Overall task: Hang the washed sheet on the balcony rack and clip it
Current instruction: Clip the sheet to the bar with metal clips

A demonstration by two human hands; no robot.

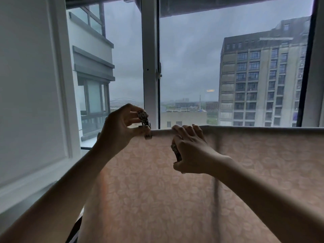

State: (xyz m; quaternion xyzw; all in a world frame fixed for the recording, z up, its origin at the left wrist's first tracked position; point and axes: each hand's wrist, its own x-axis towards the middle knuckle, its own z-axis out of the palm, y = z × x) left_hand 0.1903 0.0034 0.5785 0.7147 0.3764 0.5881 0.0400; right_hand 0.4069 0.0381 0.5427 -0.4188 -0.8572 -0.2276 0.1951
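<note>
Sheet: pink, leaf pattern, draped over a horizontal rack bar, fold line running level from mid-frame to the right edge, cloth hanging down toward the camera. Bar itself is hidden under the fabric.

Left hand pinches a metal clip between thumb and fingers, right at the sheet's left top corner; clip's lower end touches the fold. Can't tell if it's biting the cloth.

Right hand has fingers curled over the top fold, with a second metal clip held between thumb and palm against the sheet face.

Around: white window mullion directly behind the left clip, white wall panel on the left, tall grey building outside right, overcast sky. Vertical shadow line shows through the sheet below the right hand.
</note>
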